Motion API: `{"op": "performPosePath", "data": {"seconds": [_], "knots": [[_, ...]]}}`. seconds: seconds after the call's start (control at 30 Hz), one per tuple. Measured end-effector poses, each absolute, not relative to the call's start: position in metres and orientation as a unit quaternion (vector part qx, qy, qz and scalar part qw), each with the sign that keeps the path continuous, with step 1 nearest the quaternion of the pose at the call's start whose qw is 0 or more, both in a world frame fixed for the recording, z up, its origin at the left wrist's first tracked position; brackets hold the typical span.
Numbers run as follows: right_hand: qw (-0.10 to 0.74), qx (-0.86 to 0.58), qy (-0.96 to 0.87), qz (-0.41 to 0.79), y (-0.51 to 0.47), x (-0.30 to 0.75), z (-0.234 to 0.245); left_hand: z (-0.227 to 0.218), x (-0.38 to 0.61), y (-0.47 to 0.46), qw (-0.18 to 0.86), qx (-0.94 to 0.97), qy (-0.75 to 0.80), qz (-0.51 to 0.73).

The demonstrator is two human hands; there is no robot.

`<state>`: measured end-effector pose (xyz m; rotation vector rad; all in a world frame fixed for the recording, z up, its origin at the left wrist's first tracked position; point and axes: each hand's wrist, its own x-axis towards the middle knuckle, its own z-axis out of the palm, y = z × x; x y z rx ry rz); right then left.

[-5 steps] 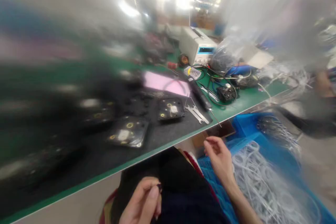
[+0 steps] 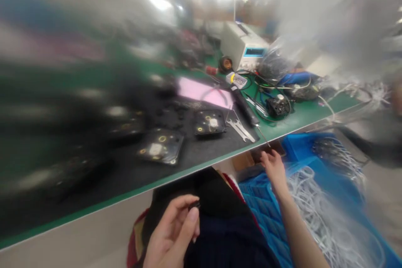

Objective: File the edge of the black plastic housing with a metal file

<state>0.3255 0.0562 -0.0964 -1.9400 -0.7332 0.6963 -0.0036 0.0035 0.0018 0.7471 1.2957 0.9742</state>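
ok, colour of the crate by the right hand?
Blue crate, beside the right hand; head view.

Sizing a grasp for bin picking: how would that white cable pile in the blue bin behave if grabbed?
The white cables look thin and looped, so probably floppy. They lie tangled in the blue bin, so several would likely lift together. The right hand is beside them.

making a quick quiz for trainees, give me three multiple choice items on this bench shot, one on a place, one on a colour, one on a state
1. Where is the right hand?
A. just below the bench edge, over the blue crate
B. on the white box
C. in the lap

2. What colour is the sheet behind the black plates?
A. yellow
B. pink
C. orange

3. How is the left hand?
A. flat and spread
B. out of view
C. fingers pinching a small dark piece

Answers: 1 A, it reaches beneath the green edge; 2 B, plainly pink; 3 C, thumb and fingers meet.
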Motion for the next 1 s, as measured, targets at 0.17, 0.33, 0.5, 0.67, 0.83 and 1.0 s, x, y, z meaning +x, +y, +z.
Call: {"op": "performPosePath", "data": {"seconds": [0.17,0.33,0.5,0.67,0.83,1.0], "knots": [[0.417,-0.752,-0.345,0.376,0.024,0.281,-0.061,-0.001,-0.004,0.001,0.626,0.371,0.549,0.412],[0.397,-0.607,-0.547,0.419,0.002,0.206,0.008,0.001,0.003,0.000,0.566,0.462,0.532,0.428],[0.412,-0.542,-0.608,0.409,0.011,0.178,0.029,0.005,0.000,0.000,0.476,0.569,0.507,0.438],[0.382,-0.547,-0.617,0.418,0.013,0.184,0.027,0.006,-0.005,0.004,0.400,0.638,0.484,0.445],[0.362,-0.534,-0.576,0.502,0.017,0.187,0.023,0.003,-0.010,0.008,0.389,0.678,0.457,0.425],[0.354,-0.527,-0.539,0.553,0.018,0.187,0.018,-0.003,-0.017,0.009,0.373,0.708,0.442,0.406]]}}
